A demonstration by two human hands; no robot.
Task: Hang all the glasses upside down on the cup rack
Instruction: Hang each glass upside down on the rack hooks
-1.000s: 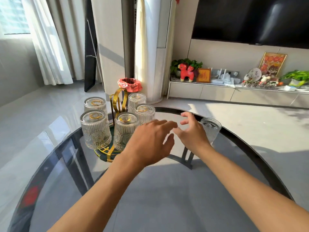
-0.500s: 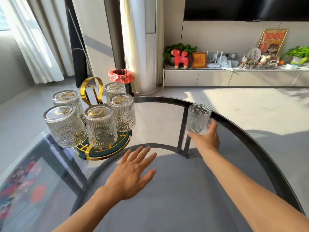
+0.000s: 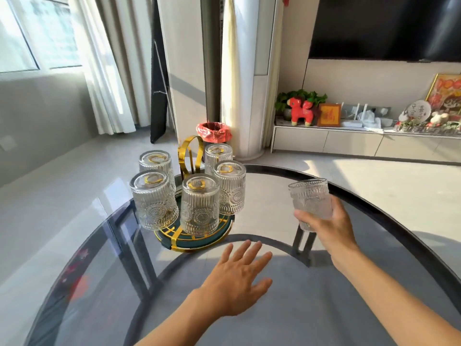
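Note:
A gold cup rack (image 3: 190, 156) with a dark green round base stands at the far left of the glass table (image 3: 287, 308). Several ribbed clear glasses hang upside down on it, the nearest one (image 3: 200, 207) at the front. My right hand (image 3: 331, 227) grips one more ribbed glass (image 3: 310, 199), upright and lifted off the table, to the right of the rack. My left hand (image 3: 237, 280) hovers flat over the table just in front of the rack's base, fingers spread, holding nothing.
The round table has a dark rim (image 3: 374, 203) and dark legs seen through the glass. Behind it stand a red-lined bin (image 3: 214, 132), a white pillar, curtains, and a low TV cabinet (image 3: 349, 143) with ornaments.
My right hand has closed around the lone glass and lifted it off the table. My left hand drew back from beside the right hand and spread flat before the rack.

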